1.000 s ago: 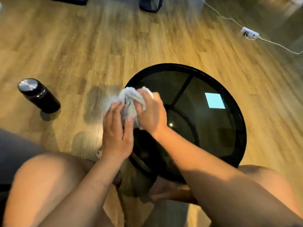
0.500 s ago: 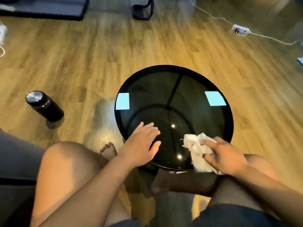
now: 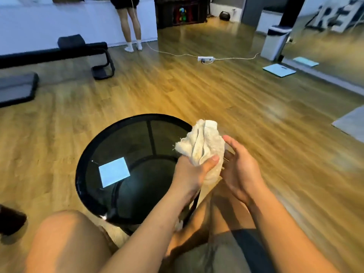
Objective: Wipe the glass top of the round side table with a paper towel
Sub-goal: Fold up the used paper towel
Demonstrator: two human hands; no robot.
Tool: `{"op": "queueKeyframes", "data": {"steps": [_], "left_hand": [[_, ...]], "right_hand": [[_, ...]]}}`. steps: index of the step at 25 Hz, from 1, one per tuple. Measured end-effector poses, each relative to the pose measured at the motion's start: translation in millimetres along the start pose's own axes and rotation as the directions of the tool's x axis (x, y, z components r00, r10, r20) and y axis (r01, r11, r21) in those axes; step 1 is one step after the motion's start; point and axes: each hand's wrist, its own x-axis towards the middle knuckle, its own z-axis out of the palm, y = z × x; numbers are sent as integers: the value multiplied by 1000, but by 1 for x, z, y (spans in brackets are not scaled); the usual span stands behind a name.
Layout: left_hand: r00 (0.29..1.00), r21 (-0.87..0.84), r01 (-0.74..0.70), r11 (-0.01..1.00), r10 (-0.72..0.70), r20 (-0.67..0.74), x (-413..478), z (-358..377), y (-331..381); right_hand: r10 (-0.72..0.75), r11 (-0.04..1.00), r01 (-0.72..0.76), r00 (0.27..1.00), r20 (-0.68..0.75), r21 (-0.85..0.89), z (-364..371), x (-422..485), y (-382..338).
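The round side table [image 3: 79,174] has a black rim and a dark glass top [image 3: 130,142], and stands between my knees. A crumpled white paper towel [image 3: 202,142] is lifted above the table's right edge, off the glass. My left hand [image 3: 189,174] grips the towel's lower part, with the thumb pressed over it. Just right of the towel is my right hand [image 3: 241,170], fingers spread, palm turned toward it and fingertips at its side. Nothing lies on the glass; a pale rectangular reflection shows on it.
A dark bottle [image 3: 9,219] stands on the wood floor at the left edge. Farther off lie a power strip [image 3: 205,59] with cables, a black bench [image 3: 84,48], a dark mat [image 3: 17,87] and a flat scale [image 3: 278,70]. A person [image 3: 130,22] stands at the back.
The towel left the glass and rose over the right rim. It passed from my right hand to my left hand, which left the table. The view tilted up toward the room.
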Motion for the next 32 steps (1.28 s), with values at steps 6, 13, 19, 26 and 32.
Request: {"op": "queueKeyframes", "data": {"steps": [6, 13, 19, 26, 32], "left_hand": [[986, -177, 86, 981, -58, 157, 30, 20, 41], [937, -133, 284, 949, -246, 247, 88, 39, 41], [907, 11, 403, 915, -401, 131, 194, 95, -62], [813, 403, 576, 711, -547, -199, 268, 153, -256], [729, 400, 662, 634, -669, -147, 257, 152, -282]], "right_hand": [[43, 997, -38, 997, 64, -68, -47, -2, -50], [106, 991, -97, 989, 103, -91, -76, 65, -89], [9, 900, -138, 954, -300, -412, -169, 161, -47], [97, 795, -376, 853, -512, -476, -308, 254, 106], [258, 627, -630, 723, -641, -458, -342, 254, 170]]}}
